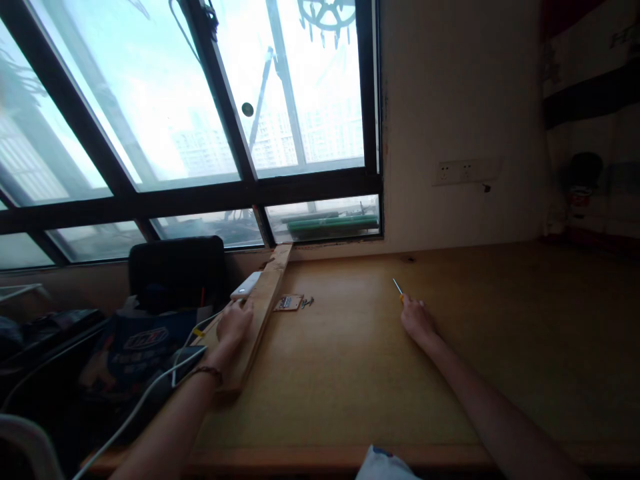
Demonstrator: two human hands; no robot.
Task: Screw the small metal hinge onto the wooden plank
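My right hand (417,321) is closed round the handle of a screwdriver (397,287), its thin metal shaft pointing up and left above the table. On the left, my left hand (236,323) rests over a long wooden board (263,303), its fingers curled at the board's far-left side. Just beyond those fingertips sits a white box-shaped device (246,285), and a white cable runs by the hand. What the left fingers hold, if anything, is hidden. Right of the board lie a small flat piece with metal parts on it (289,303) and several loose screws (307,302).
The wooden table (350,373) reaches to the wall under the window. Left of the board are a black chair (176,270), a blue bag (135,347) and a white cable (145,397). A wall socket (455,172) is at the back right.
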